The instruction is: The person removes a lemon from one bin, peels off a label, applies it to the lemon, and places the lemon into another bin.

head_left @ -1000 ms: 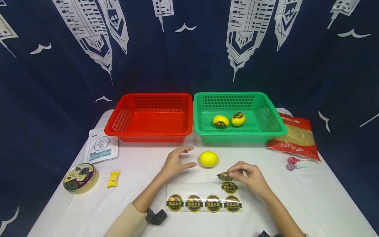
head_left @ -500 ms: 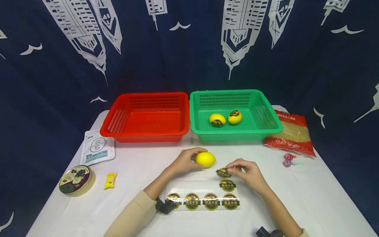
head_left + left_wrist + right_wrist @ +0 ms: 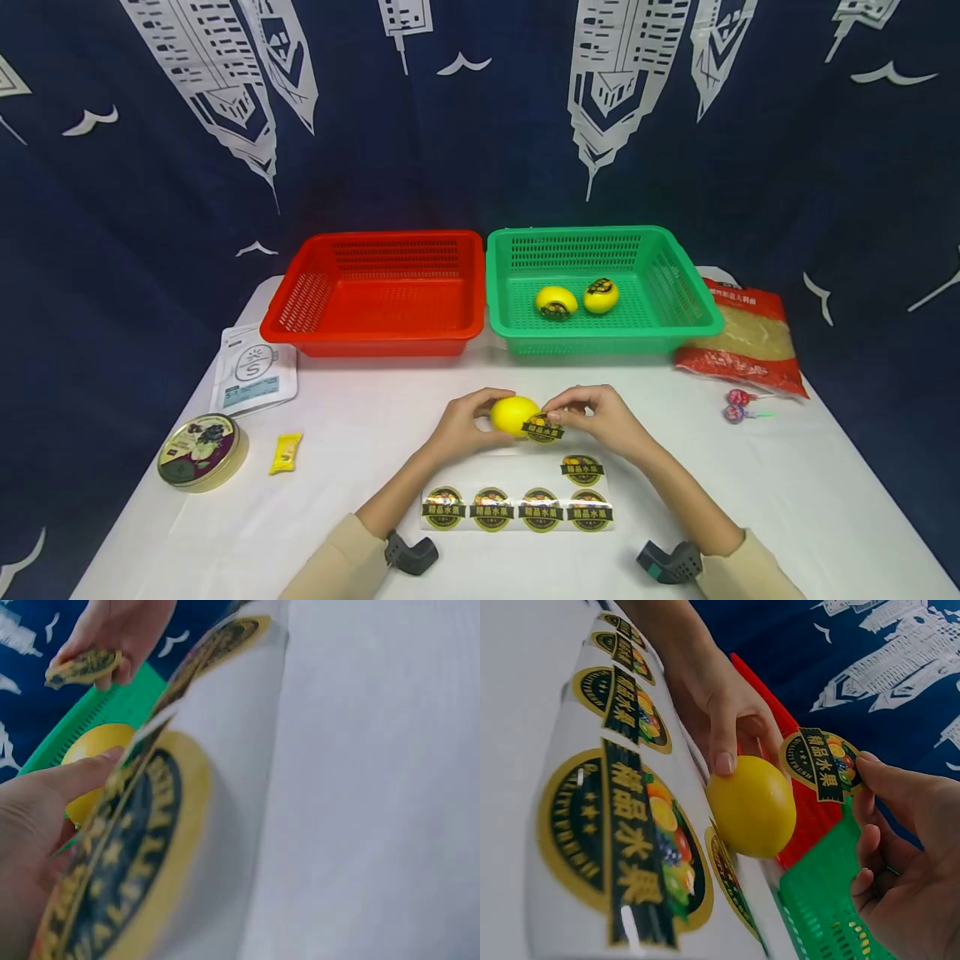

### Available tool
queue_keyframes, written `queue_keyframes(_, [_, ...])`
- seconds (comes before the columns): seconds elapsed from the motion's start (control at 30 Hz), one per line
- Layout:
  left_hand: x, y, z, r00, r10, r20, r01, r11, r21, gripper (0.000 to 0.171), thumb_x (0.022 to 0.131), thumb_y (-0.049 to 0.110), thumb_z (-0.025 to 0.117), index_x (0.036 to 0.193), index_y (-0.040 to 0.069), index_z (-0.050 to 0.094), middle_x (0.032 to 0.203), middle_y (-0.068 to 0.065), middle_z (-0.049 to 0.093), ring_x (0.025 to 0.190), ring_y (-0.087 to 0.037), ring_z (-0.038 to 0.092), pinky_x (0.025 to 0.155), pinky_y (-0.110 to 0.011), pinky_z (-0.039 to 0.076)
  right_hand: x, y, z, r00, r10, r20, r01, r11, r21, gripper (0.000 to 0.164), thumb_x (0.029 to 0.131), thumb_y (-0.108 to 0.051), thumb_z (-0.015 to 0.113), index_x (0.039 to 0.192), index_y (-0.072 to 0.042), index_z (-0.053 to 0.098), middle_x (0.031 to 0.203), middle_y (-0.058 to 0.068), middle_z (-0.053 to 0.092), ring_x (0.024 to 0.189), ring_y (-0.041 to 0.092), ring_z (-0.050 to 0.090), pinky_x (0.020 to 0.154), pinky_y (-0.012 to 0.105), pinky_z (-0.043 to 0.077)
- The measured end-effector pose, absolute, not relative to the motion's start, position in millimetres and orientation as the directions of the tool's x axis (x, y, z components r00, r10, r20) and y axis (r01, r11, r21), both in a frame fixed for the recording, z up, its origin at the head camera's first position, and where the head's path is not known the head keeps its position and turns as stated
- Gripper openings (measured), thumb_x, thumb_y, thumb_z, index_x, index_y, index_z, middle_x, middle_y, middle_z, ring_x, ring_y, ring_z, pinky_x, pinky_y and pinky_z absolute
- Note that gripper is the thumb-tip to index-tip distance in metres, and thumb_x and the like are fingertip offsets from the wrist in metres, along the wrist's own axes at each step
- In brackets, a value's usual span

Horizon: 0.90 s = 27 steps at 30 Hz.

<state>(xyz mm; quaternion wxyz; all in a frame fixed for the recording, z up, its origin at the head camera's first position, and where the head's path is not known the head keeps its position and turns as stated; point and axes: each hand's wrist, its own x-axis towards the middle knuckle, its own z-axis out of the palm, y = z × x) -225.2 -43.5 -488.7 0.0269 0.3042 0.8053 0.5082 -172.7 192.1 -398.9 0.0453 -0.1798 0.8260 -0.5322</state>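
Observation:
My left hand (image 3: 463, 427) holds a yellow lemon (image 3: 512, 414) from its left side, with the thumb toward me and the fingers behind it. Between thumb and fingertips my right hand (image 3: 600, 421) pinches a black and gold round sticker (image 3: 543, 428). In the head view the sticker overlaps the lemon's right side. From the right wrist view, the sticker (image 3: 821, 765) hangs close to the lemon (image 3: 751, 806); contact cannot be told. Just nearer to me lies a white backing sheet (image 3: 517, 475) with several more such stickers along its front and right side.
A red basket (image 3: 375, 340) and a green basket (image 3: 607, 340) stand at the back; two stickered lemons (image 3: 556, 302) lie in the green one. At left are a white pouch (image 3: 255, 371), a round tin (image 3: 201, 454) and a yellow packet (image 3: 286, 452). Pasta bag (image 3: 750, 337) and lollipops (image 3: 738, 398) lie right.
My left hand has reached right and taken hold of the lemon, which has shifted slightly toward me. My right hand has brought the sticker left and up against or near the lemon's side.

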Motion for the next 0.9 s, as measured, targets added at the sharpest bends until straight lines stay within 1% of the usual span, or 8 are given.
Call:
queue_keyframes(0.1, [-218.1,-42.7,-482.6,-0.81,0.5,0.305,0.477,0.261,0.84,0.059,0.067,0.016,0.084,0.12,0.013,0.059,0.118,0.0,0.061,0.097,-0.014,0.062,0.088,-0.025,0.048,-187.8,187.8,-408.0,-0.922,-0.381,0.076,-0.228,0.373,-0.899,0.012,0.083,-0.013,0.069,0.093,-0.006,0.071,0.083,0.004,0.068,0.067,0.015,0.049,0.058,0.022,0.042])
queue_keyframes(0.23, [-215.5,-42.0,-479.7,-0.797,0.504,0.332,0.497,0.238,0.834,0.06,0.066,0.01,0.083,0.121,0.006,0.058,0.117,-0.006,0.061,0.097,-0.02,0.063,0.088,-0.029,0.049,-206.4,185.2,-423.9,-0.906,-0.419,0.064,-0.238,0.378,-0.895,0.013,0.083,-0.018,0.07,0.092,-0.01,0.072,0.084,0.0,0.069,0.069,0.013,0.051,0.061,0.022,0.043])
queue_keyframes(0.37, [-226.3,-43.8,-501.4,-0.795,0.505,0.337,0.504,0.239,0.83,0.063,0.065,0.016,0.084,0.122,0.015,0.058,0.118,0.002,0.061,0.096,-0.013,0.063,0.087,-0.024,0.048,-208.5,176.3,-414.2,-0.897,-0.438,0.066,-0.248,0.373,-0.894,0.013,0.083,-0.01,0.069,0.093,-0.002,0.071,0.086,0.007,0.069,0.07,0.013,0.05,0.061,0.021,0.042])
queue_keyframes(0.47, [-227.5,-45.5,-502.7,-0.796,0.507,0.331,0.5,0.243,0.831,0.062,0.066,0.018,0.084,0.123,0.018,0.058,0.118,0.003,0.061,0.096,-0.009,0.062,0.088,-0.022,0.047,-206.5,171.4,-405.0,-0.894,-0.444,0.058,-0.246,0.378,-0.893,0.014,0.083,-0.006,0.067,0.095,0.003,0.069,0.088,0.011,0.068,0.07,0.015,0.049,0.061,0.021,0.041])
queue_keyframes(0.7, [-228.0,-46.5,-500.4,-0.794,0.511,0.328,0.499,0.242,0.832,0.061,0.067,0.017,0.084,0.123,0.017,0.059,0.118,0.002,0.061,0.096,-0.007,0.062,0.088,-0.023,0.047,-208.9,168.1,-404.3,-0.903,-0.428,0.044,-0.233,0.4,-0.886,0.014,0.083,-0.006,0.067,0.094,0.002,0.07,0.086,0.01,0.067,0.069,0.015,0.046,0.059,0.021,0.039])
queue_keyframes(0.9, [-227.9,-46.3,-500.0,-0.793,0.514,0.326,0.497,0.237,0.835,0.062,0.067,0.018,0.084,0.123,0.015,0.058,0.119,0.001,0.061,0.096,-0.007,0.062,0.089,-0.022,0.047,-214.2,167.1,-414.9,-0.914,-0.404,0.041,-0.218,0.402,-0.889,0.014,0.082,-0.006,0.069,0.093,0.002,0.07,0.087,0.011,0.068,0.07,0.015,0.048,0.06,0.02,0.04])
